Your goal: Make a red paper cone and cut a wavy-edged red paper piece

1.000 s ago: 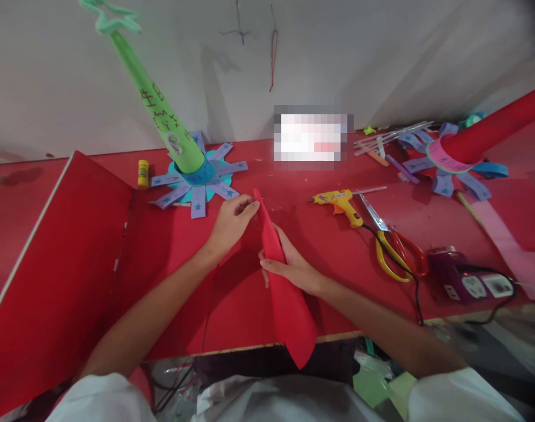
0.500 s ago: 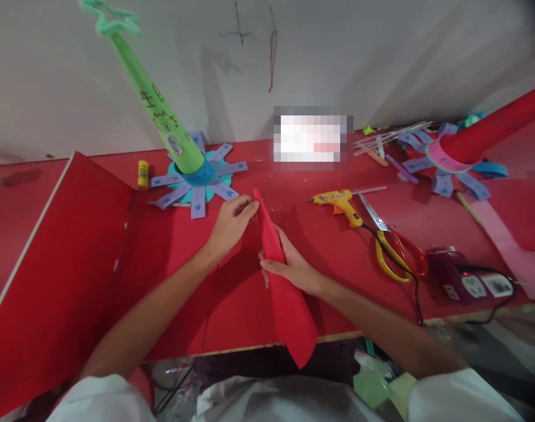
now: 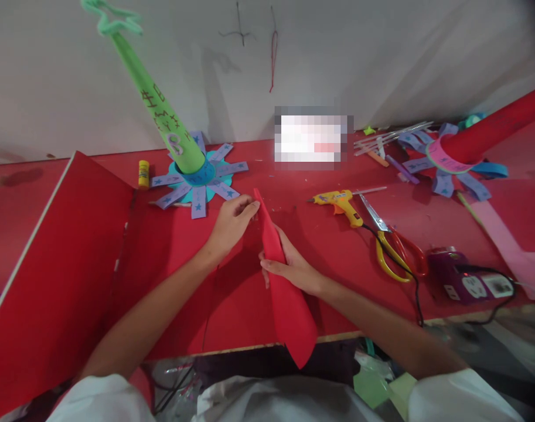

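A rolled red paper cone (image 3: 289, 305) slants over the front of the red table, its narrow tip pointing away from me and its wide pointed end overhanging the edge. My right hand (image 3: 289, 264) wraps round its middle, thumb on top and fingers partly hidden behind the paper. At the narrow tip, my left hand (image 3: 235, 220) is closed with thumb and fingers pinched at the cone's left edge. Behind the left hand stands a tall green paper cone (image 3: 179, 143) with a blue band, purple paper strips round its base and a pipe-cleaner star on top.
Right of the cone lie a yellow glue gun (image 3: 344, 202), scissors (image 3: 390, 240) and a purple power strip (image 3: 454, 278) with a black cord. A red cone with strips (image 3: 482, 146) rests farther right. A red board (image 3: 60, 258) stands at left near a glue stick (image 3: 143, 174).
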Available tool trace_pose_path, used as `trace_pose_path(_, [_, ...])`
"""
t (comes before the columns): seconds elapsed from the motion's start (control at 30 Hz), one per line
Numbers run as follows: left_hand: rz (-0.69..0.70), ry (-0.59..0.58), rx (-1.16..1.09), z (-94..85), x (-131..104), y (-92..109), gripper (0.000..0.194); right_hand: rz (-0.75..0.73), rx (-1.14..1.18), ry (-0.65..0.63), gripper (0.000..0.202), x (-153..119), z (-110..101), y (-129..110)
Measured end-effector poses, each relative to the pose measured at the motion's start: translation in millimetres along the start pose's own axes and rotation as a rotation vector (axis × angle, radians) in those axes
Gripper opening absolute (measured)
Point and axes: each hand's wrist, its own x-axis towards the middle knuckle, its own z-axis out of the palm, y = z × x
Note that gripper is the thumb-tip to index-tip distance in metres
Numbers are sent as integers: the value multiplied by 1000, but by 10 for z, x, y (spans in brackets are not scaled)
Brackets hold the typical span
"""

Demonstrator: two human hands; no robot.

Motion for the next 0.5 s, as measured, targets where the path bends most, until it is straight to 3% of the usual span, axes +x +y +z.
trace_pose_path(0.13, [-13,5,-41,15,-8,-19,35,21,29,-2,94,-2,-4,-12])
trace_pose_path(0.33, [-72,-45,-249,68,-56,-42,52,-8,132,-15,56,1,-37,-31])
trace_pose_path(0.5, [-154,-222,-420,147,-156,-59,50,-23,219,-46,54,30,-86,-49])
